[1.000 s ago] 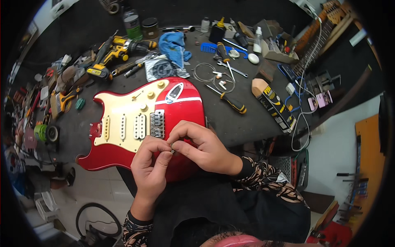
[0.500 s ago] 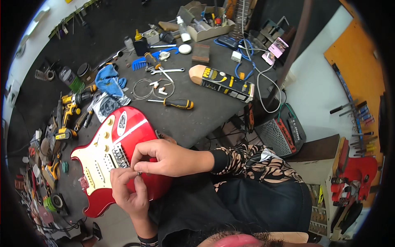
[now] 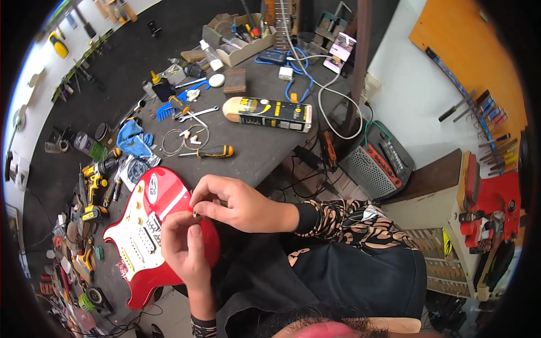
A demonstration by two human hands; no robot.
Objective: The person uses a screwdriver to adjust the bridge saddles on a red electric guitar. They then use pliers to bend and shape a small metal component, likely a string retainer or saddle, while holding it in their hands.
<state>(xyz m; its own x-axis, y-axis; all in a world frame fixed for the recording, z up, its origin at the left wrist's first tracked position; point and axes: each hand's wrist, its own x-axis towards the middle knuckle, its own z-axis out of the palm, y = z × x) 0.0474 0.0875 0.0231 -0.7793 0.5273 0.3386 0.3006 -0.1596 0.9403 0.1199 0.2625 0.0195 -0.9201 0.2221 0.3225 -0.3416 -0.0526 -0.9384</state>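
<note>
Your left hand [image 3: 183,243] met your right hand [image 3: 234,205], which pinched a small part [image 3: 195,214] above the guitar [image 3: 140,236]; the left's grip couldn't be told. Beyond, the bench edge [image 3: 266,168] slanted past a box [image 3: 269,114] lettered in yellow.

Hands: two, left hand [image 3: 183,241] and right hand [image 3: 242,207]. Small part [image 3: 195,214] in right hand: one. Red guitar body [image 3: 135,238] at near edge of worktop [image 3: 253,145]: one. Knobs [image 3: 140,190] on it: three; pickups [image 3: 148,240]: three. Screwdrivers [image 3: 216,151] on worktop: two. Wrench [image 3: 198,114]: one. Blue cloth [image 3: 133,139]: one. Black-and-yellow box [image 3: 276,114] near worktop's right edge: one. White disc [image 3: 216,80]: one. Amplifier [image 3: 366,170] beyond right edge: one.
</note>
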